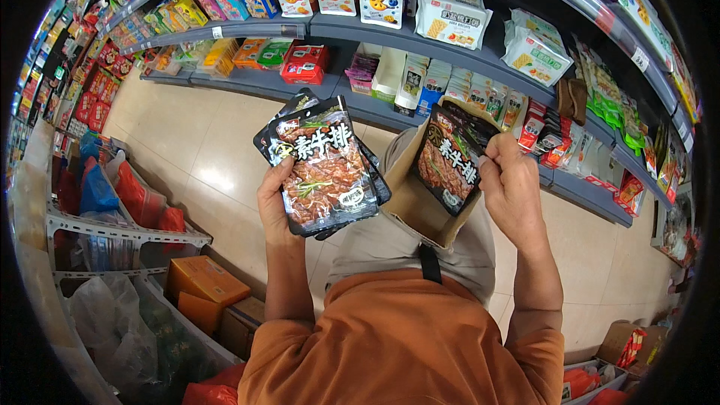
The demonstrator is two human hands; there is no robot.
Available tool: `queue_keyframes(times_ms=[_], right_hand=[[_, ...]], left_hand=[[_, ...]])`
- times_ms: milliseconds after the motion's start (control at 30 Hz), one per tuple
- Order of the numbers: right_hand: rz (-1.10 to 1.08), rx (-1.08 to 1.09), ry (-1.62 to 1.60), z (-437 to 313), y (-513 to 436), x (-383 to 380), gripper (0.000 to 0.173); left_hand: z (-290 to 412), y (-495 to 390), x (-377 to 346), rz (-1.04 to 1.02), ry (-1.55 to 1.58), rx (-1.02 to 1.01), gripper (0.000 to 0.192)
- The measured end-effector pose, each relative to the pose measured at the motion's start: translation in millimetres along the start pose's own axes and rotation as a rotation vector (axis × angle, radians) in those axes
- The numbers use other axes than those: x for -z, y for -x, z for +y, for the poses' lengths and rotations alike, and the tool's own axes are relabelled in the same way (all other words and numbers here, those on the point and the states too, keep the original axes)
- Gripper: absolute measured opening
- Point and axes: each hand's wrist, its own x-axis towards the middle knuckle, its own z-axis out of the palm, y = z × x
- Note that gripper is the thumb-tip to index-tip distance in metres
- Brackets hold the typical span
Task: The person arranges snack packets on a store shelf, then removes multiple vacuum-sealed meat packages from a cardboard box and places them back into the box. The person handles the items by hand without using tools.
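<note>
My left hand (277,199) grips several black snack pouches (332,174) in a loose, fanned stack, the top one picturing browned meat-like pieces. To the right, an open brown cardboard box (408,202) rests against my lap with its opening towards me. My right hand (509,188) pinches the right edge of a matching black pouch (447,160), which is tilted at the box's opening. Part of another dark pouch shows behind it. How far these pouches reach into the box is hard to tell.
Grey store shelves (360,102) curve across the front, holding biscuit bags (453,19) and small snack boxes. At the left, a perforated metal rack (129,239) carries plastic bags, with an orange carton (208,281) beside it. Tiled floor (216,152) shows between.
</note>
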Motion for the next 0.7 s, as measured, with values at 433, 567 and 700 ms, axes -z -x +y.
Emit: queue_keyframes(times_ms=[433, 567, 700], right_hand=[[0.107, 0.086, 0.073, 11, 17, -12, 0.012], [0.121, 0.083, 0.078, 14, 22, -16, 0.012], [0.109, 0.054, 0.103, 14, 25, -16, 0.013]], left_hand=[[-1, -2, 7, -0.011, -0.037, -0.011, 0.037], [-1, -4, 11, -0.007, -0.068, -0.026, 0.036], [-2, 0, -1, -0.013, -0.035, -0.017, 0.031]])
